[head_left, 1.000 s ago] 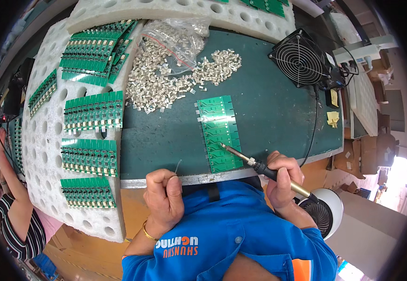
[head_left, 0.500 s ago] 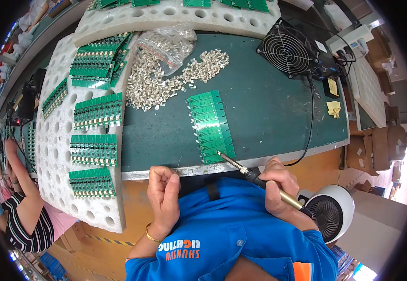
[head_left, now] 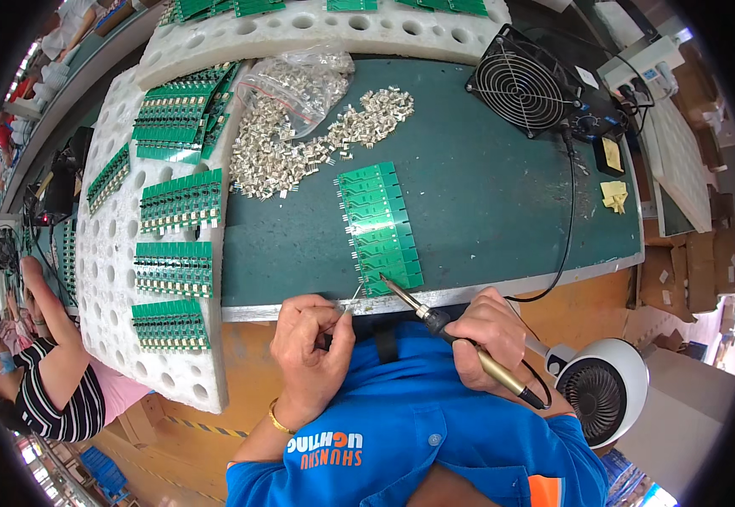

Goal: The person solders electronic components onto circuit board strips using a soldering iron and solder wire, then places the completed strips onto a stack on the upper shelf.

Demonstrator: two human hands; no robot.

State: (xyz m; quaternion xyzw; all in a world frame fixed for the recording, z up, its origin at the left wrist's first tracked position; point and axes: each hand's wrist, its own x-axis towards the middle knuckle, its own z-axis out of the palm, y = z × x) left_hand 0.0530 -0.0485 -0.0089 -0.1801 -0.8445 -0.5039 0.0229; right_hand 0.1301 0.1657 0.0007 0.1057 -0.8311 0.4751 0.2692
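A green circuit board panel (head_left: pixel 380 228) lies on the dark green bench mat near the front edge, with small pins along its left side. My right hand (head_left: pixel 490 334) is closed round the handle of a soldering iron (head_left: pixel 425 312), whose tip touches or hovers just over the panel's lower part. At the bench edge my left hand (head_left: pixel 310 342) pinches a thin solder wire (head_left: pixel 356 292). The wire's free end points up toward the panel's lower left corner, close to the iron tip.
Loose small white connectors (head_left: pixel 270 156) are heaped behind the panel beside a clear plastic bag (head_left: pixel 300 84). Populated boards (head_left: pixel 173 270) rest on a white foam tray (head_left: pixel 105 296) at left. A black fan (head_left: pixel 519 80) stands back right; the iron's cable (head_left: pixel 572 211) crosses the right side.
My left hand has moved right and slightly up, bringing the wire to the panel. The iron tip has shifted a little left along the panel, with my right hand following.
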